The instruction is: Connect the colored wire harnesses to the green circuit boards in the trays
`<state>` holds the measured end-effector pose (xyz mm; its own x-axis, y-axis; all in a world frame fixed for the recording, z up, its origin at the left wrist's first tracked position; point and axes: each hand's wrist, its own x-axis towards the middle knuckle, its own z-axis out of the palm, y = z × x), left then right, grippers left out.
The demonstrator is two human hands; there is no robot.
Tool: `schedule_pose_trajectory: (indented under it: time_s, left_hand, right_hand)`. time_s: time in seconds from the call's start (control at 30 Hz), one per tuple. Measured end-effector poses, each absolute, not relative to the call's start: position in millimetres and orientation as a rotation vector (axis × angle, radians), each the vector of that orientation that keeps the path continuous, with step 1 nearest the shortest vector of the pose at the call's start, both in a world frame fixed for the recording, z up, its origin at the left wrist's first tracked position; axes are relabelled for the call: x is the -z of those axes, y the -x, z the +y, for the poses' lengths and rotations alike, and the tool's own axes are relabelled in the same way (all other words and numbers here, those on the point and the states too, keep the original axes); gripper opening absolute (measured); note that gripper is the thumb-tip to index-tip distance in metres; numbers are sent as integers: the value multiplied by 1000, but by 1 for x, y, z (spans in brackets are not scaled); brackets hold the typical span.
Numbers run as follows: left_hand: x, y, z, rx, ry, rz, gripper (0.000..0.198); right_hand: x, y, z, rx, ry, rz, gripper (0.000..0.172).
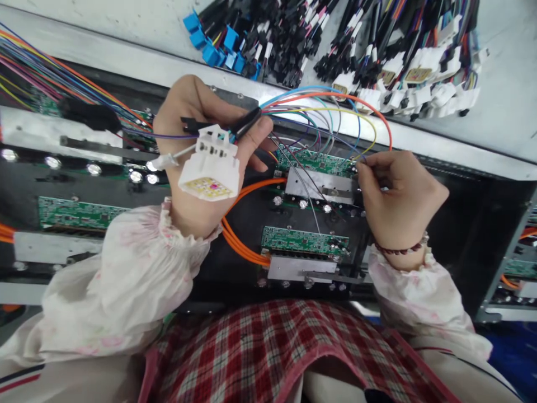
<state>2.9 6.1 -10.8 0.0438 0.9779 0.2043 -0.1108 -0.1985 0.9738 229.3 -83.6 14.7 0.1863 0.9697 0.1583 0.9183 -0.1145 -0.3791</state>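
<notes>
My left hand is raised over the bench, fingers closed on a white plastic connector with a yellow label, plus a black connector. Thin coloured wires loop from that hand across to the right. My right hand is closed in a pinch on the wire ends at the edge of a green circuit board and its metal plate. A beaded bracelet sits on my right wrist.
Orange cables curve to a second green board. A further board lies at the left. Bundles of blue, black and white connectors pile along the back shelf. A red plaid apron covers my lap.
</notes>
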Motion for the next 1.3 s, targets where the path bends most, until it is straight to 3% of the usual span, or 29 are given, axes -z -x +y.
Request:
schedule_pose_trajectory:
  time_s: [0.2,0.3,0.4,0.5,0.8,1.07,1.3]
  left_hand:
    - [10,-4,6,-1383,-1269,982,35]
    - [15,-4,9,-1426,-1241,876,38]
    - [16,-4,9,-1422,-1233,853,39]
    - [8,-7,3,-1366,-1229,992,29]
    - [3,-6,-2,-1352,-1317,1080,28]
    - [5,-6,-1,-1344,-1121,994,34]
    - [17,0,6,-1375,-1299,863,33]
  right_hand:
    - [-28,-221,-99,-19,2028,-1857,11]
    - [-35,-211,-122,-180,2009,-2056,15]
    - [-43,-206,-132,-319,1982,-2035,9]
    - [-50,-209,-119,-226,1912,-1863,3]
    - [-2,-221,-66,-309,1953,-1748,5]
    - [-4,-218,-67,-269,1957,-1757,5]
    - [0,-220,-69,-260,1969,-1757,5]
